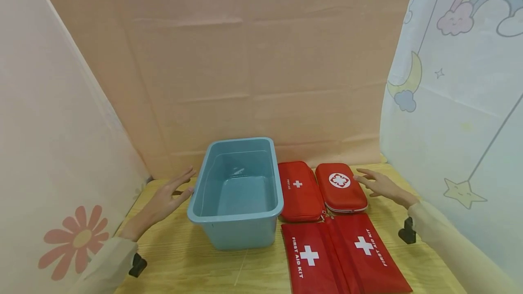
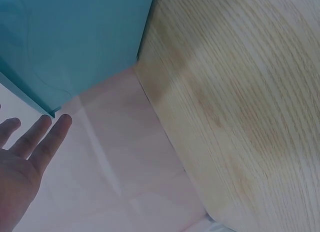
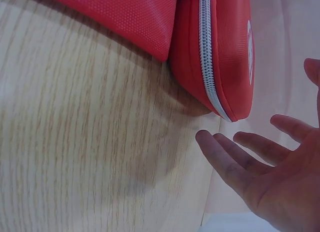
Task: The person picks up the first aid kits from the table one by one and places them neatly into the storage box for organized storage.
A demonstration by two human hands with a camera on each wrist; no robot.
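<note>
The right hand (image 1: pixel 384 187) hovers flat with fingers spread, holding nothing, just beside the red zip case (image 1: pixel 341 187) on the counter (image 1: pixel 184 257). The left hand (image 1: pixel 165 201), likewise spread and empty, is near the blue tub (image 1: pixel 239 219).

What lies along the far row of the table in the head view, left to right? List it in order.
Left hand → blue tub → red case with a small cross → red case with a round emblem → right hand.
</note>
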